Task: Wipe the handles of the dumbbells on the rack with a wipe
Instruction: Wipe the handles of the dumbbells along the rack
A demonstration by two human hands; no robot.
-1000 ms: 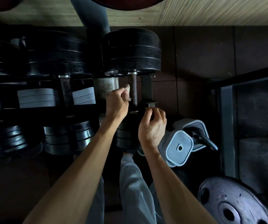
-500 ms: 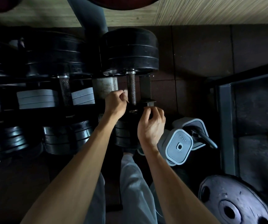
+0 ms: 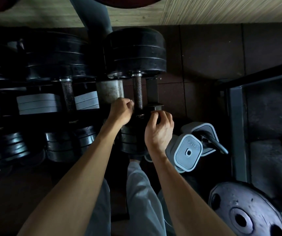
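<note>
A black dumbbell lies on the rack, its knurled handle (image 3: 138, 92) running from the big far head (image 3: 135, 51) to the near head (image 3: 130, 142). My left hand (image 3: 119, 112) is a fist beside the handle's near end, on its left side. It grips a pale wipe (image 3: 132, 106), of which only a sliver shows by the knuckles. My right hand (image 3: 159, 128) hovers at the right edge of the near head with fingers curled. In the dark I cannot make out whether it holds anything. More dumbbell handles (image 3: 68, 94) lie to the left.
Grey square plates (image 3: 38, 103) sit under the rack's left side. A grey 2.5 kg dumbbell (image 3: 188, 150) lies to the right of my right hand. A round weight plate (image 3: 249, 213) lies at bottom right, beside a dark metal frame (image 3: 237, 120). My grey trouser legs (image 3: 142, 193) are below.
My left hand has slid down the handle toward its near end, and the wipe that showed above the fingers is now mostly hidden. My right hand has barely moved.
</note>
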